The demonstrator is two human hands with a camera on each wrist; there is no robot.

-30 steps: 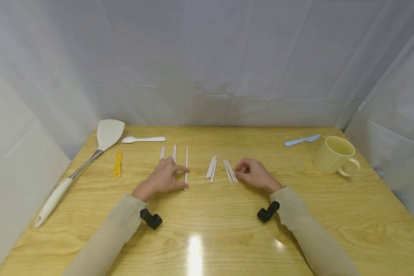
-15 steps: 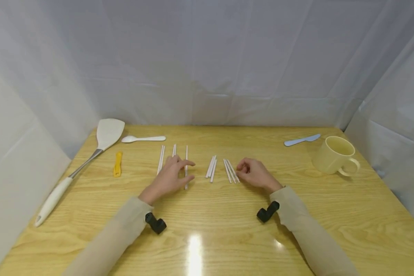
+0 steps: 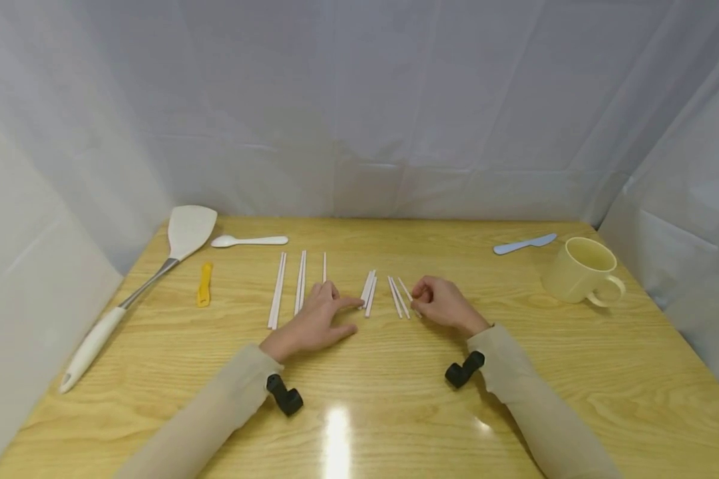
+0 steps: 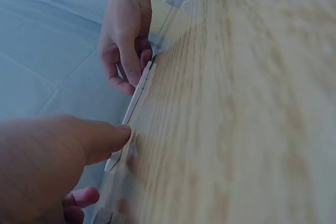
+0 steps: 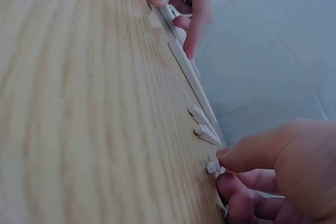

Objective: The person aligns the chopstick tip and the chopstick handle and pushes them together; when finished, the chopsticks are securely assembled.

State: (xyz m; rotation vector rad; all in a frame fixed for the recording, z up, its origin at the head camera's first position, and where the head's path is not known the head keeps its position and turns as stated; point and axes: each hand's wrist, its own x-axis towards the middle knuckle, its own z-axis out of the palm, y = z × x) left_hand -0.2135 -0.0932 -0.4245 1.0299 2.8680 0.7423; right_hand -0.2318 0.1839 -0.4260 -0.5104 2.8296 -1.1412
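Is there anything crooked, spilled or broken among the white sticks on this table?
Nothing is spilled or visibly broken. The white sticks on the left lie nearly parallel; the sticks by the right hand fan apart slightly, and those at the left hand lean a little. The mug stands upright.

Glossy light-wood table [image 3: 395, 426] with a bright glare spot, white sheeting [image 3: 359, 106] draped behind and beside

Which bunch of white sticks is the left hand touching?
The left hand touches the short middle bunch with its forefinger. The long sticks lie to its left; the right hand works the other short bunch.
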